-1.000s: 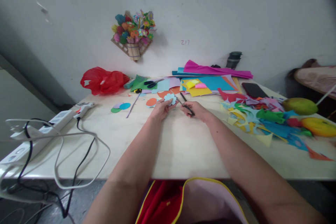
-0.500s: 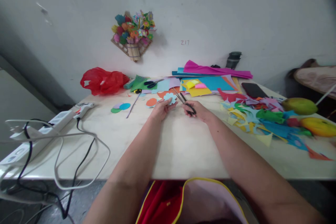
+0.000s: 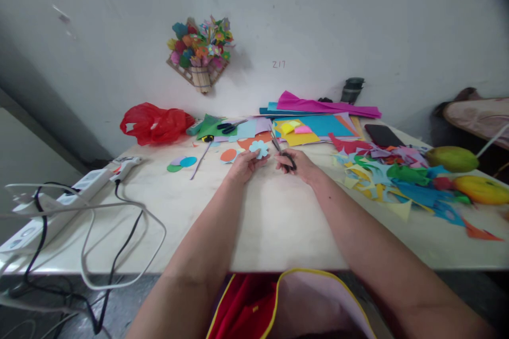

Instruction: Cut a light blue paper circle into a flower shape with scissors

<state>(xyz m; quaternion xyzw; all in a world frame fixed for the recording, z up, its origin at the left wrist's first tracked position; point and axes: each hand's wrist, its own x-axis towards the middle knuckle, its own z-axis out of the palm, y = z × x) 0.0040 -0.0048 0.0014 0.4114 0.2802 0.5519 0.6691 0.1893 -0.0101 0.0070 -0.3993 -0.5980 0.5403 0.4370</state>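
My left hand (image 3: 244, 166) pinches a light blue paper flower (image 3: 260, 149) with rounded petals, held just above the table. To its right, my right hand (image 3: 296, 165) grips dark-handled scissors (image 3: 278, 148). Their blades point up and away from me, close together and apart from the flower. Left of my left hand lies an orange paper circle (image 3: 228, 155) over pale blue paper. Farther left, a blue paper circle (image 3: 188, 161) overlaps green and lilac ones. An orange paper scrap (image 3: 254, 142) lies just beyond the flower.
Coloured paper scraps (image 3: 392, 175) pile up on the right beside two mangoes (image 3: 452, 159) and a phone (image 3: 384, 135). Paper sheets (image 3: 330, 127) and a second pair of scissors (image 3: 230, 127) lie at the back. A red plastic bag (image 3: 155, 123) and a power strip (image 3: 85, 185) with loose cables stand left.
The scissors' blades have swung from spread apart to nearly together, tipping more upright. The flower is still in my left hand, turned slightly.
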